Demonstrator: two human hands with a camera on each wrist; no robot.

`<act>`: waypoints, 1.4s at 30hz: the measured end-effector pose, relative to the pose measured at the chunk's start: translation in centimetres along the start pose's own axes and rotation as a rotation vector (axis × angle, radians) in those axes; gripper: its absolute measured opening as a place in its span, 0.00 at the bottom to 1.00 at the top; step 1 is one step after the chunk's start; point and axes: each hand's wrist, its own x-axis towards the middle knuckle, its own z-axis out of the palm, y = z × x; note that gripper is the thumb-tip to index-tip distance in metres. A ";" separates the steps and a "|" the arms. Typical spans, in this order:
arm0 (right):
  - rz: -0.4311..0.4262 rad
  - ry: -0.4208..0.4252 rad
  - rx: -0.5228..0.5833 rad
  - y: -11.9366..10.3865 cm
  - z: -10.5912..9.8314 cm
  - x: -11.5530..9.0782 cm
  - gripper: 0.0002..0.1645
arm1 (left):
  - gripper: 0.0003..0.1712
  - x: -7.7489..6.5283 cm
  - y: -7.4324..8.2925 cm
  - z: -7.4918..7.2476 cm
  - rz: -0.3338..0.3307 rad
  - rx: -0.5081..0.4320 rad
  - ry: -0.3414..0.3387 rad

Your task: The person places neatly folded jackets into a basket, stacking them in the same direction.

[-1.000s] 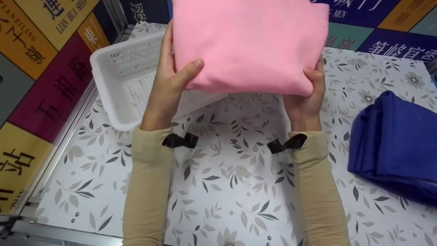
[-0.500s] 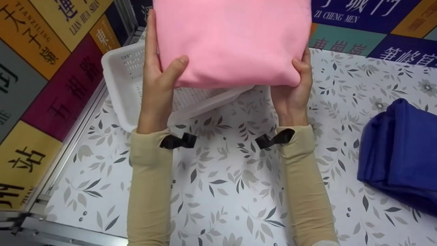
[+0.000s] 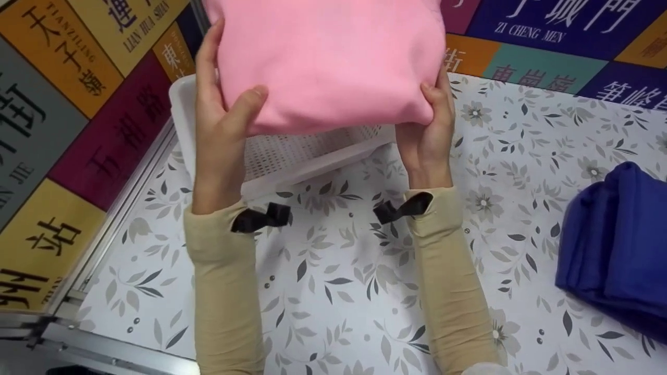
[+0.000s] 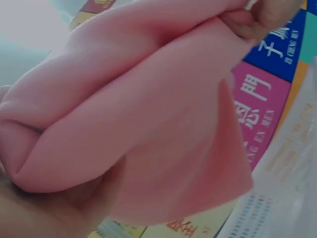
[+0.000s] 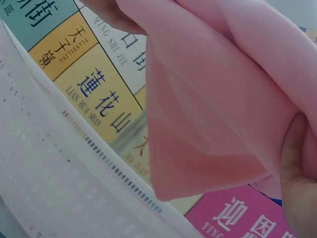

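Note:
A thick, folded pink cloth [image 3: 328, 62] is held up between both hands over the white basket. The left hand [image 3: 221, 138] grips its left side, thumb on the near face. At the lower right corner the right hand [image 3: 430, 138] pinches the cloth with its thumb in front. Several soft folds and a loosely hanging flap of the pink cloth [image 4: 163, 119] show in the left wrist view. Below and behind it stands the white perforated plastic basket [image 3: 318, 169], partly hidden by the cloth and the left hand.
A folded dark blue cloth [image 3: 625, 250] lies at the right of the table [image 3: 333, 291], which has a leaf-patterned cover. Printed panels [image 3: 552, 31] with lettering stand at the back and left. A metal frame [image 3: 114, 344] edges the table's left front.
Both hands have carried the pink cloth leftward in the head view, further over the basket. The camera view has also shifted, so the basket and blue cloth appear more to the right.

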 end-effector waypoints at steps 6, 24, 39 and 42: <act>0.024 -0.029 -0.010 0.8 -0.2 0.2 0.32 | 0.31 0.0 0.5 -0.5 -0.037 0.067 0.014; 0.086 -0.121 -0.413 3.5 -1.5 0.7 0.40 | 0.24 0.4 0.6 -4.1 -0.310 0.518 0.011; 0.123 -0.173 -0.858 3.6 -0.1 0.1 0.42 | 0.24 0.8 -0.8 -5.5 -0.541 0.731 -0.077; 0.144 -0.170 -0.927 3.7 -0.1 0.2 0.43 | 0.25 0.9 -1.4 -6.3 -0.546 0.814 -0.107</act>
